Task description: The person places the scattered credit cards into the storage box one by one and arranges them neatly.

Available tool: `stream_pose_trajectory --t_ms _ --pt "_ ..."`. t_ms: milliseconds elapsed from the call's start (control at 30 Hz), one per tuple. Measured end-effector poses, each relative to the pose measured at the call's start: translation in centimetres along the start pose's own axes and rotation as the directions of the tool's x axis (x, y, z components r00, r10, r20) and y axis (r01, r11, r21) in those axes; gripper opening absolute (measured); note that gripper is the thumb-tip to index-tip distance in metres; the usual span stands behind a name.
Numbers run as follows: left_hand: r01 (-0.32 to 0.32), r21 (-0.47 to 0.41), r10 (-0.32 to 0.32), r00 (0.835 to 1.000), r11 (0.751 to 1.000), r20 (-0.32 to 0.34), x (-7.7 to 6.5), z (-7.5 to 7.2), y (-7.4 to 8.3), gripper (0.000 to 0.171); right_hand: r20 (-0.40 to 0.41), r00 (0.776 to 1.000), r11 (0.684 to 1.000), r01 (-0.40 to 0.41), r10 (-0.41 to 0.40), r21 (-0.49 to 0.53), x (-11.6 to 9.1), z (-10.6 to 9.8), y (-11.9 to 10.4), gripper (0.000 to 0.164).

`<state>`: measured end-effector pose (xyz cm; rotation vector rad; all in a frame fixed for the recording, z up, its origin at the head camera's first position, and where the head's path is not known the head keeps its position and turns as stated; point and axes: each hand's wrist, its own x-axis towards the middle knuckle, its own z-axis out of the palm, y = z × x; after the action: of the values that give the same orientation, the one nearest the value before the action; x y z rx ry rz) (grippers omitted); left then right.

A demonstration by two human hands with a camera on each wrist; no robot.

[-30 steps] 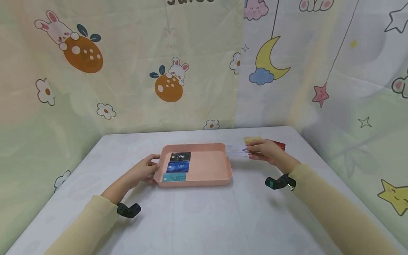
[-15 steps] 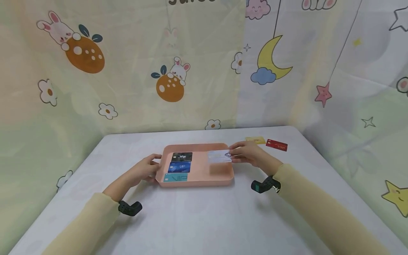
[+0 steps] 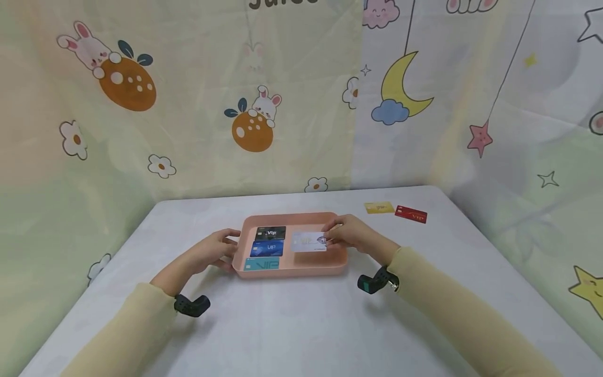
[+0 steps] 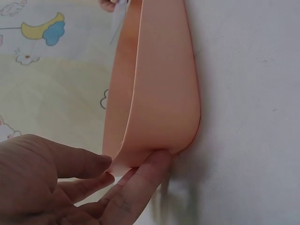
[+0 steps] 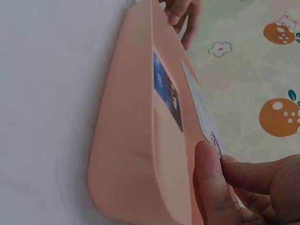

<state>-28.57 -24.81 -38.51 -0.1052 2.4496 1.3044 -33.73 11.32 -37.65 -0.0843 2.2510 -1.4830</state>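
Observation:
My right hand (image 3: 346,233) pinches a white card (image 3: 308,242) between thumb and fingers. The card hovers over the right half of a pink tray (image 3: 289,271), casting a shadow on its floor. In the right wrist view the card (image 5: 200,103) is tilted above the rim. At the tray's left end, my left hand (image 3: 216,250) touches the outer wall with extended fingertips (image 4: 159,161). Inside on the left lie a black VIP card (image 3: 271,233), a blue VIP card (image 3: 267,248) and a teal VIP card (image 3: 261,263), one below another.
A gold card (image 3: 379,208) and a red VIP card (image 3: 411,214) lie on the white tabletop (image 3: 282,324), behind and right of the tray. Printed cloth (image 3: 188,104) hangs behind the table and along its sides.
My right hand has carried the white card leftward from outside the tray to above its floor, uncovering the gold and red cards. The left hand stays at the tray's left end.

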Motion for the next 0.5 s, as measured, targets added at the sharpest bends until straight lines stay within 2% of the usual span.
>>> stream_pose_trajectory --t_ms 233,500 --pt "-0.019 -0.016 0.019 1.0 1.0 0.004 -0.1 -0.1 0.1 0.065 -0.009 1.0 0.994 0.028 -0.029 -0.108 0.0 0.8 0.3 0.018" --pt "-0.019 -0.015 0.019 1.0 1.0 0.005 -0.3 -0.2 0.2 0.065 -0.038 0.995 0.951 0.082 -0.097 -0.299 0.0 1.8 0.0 0.006"
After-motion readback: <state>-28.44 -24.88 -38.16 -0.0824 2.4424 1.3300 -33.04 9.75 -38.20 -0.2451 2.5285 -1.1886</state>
